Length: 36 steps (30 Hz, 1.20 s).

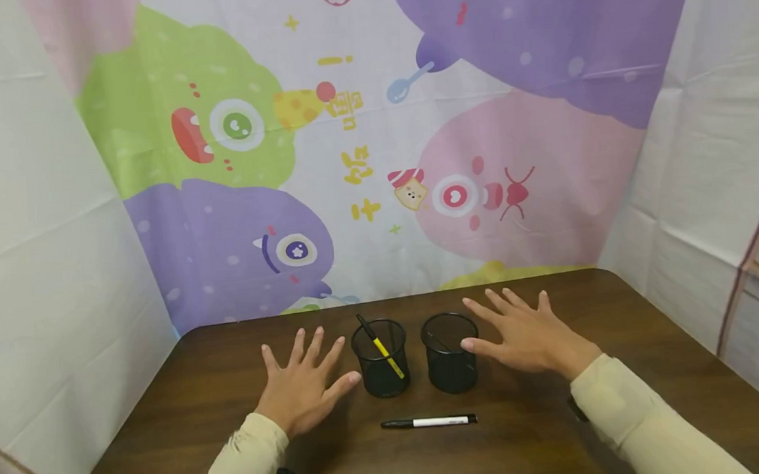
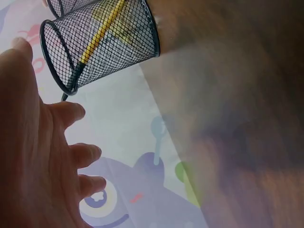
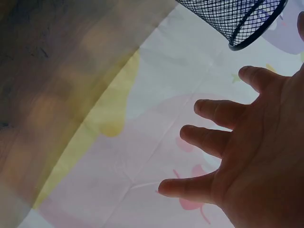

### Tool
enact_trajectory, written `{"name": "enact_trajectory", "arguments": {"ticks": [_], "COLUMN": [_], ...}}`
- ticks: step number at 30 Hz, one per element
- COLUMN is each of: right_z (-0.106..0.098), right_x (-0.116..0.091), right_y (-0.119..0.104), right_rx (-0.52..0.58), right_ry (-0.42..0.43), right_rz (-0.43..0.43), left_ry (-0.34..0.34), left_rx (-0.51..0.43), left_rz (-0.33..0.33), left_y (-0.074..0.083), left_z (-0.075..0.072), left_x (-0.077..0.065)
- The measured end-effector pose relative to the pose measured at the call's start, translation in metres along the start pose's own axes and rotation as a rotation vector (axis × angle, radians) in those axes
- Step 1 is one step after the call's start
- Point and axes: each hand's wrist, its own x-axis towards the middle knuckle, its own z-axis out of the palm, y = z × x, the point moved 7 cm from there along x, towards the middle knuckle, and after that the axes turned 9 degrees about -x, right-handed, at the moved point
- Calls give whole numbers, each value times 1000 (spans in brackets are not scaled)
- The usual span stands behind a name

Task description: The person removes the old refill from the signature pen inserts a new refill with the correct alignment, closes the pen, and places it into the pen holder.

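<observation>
Two black mesh pen cups stand upright side by side on the table. The left cup (image 1: 386, 387) has a yellow marker (image 1: 386, 356) with a black cap leaning in it, cap end above the rim. No pen shows clearly in the right cup (image 1: 453, 376). In front of both lies a white marker (image 1: 437, 421) with black ends. My left hand (image 1: 306, 387), fingers spread, hovers beside the left cup and holds nothing. Likewise spread, my right hand (image 1: 526, 337) is just right of the right cup, its thumb overlapping that cup in the head view; contact cannot be told.
The brown wooden table (image 1: 525, 444) has a rounded far edge. Behind it hangs a cloth (image 1: 381, 265) printed with cartoon monsters. White cloth walls close in both sides, left (image 1: 45, 247) and right (image 1: 680, 200).
</observation>
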Motion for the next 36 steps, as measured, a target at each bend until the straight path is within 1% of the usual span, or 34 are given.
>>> {"name": "enact_trajectory", "arguments": {"ticks": [9,17,23,28,36], "right_z": [-2,-4,0,3,2], "right_x": [-11,-14,-21,-26,-29], "right_y": [-4,-7,-8,-9,-18], "right_rx": [28,28,34,50,68], "right_ry": [17,32,24,20,21], "right_rz": [16,12,14,16,-7], "left_ry": [40,24,42,42,43], "left_rx": [32,56,69,84,62], "left_rz": [46,59,82,98,109], "left_y": [6,10,17,22,27], "left_z": [-2,3,7,9,11], "left_x": [-6,-10,-13,-15,-17]}}
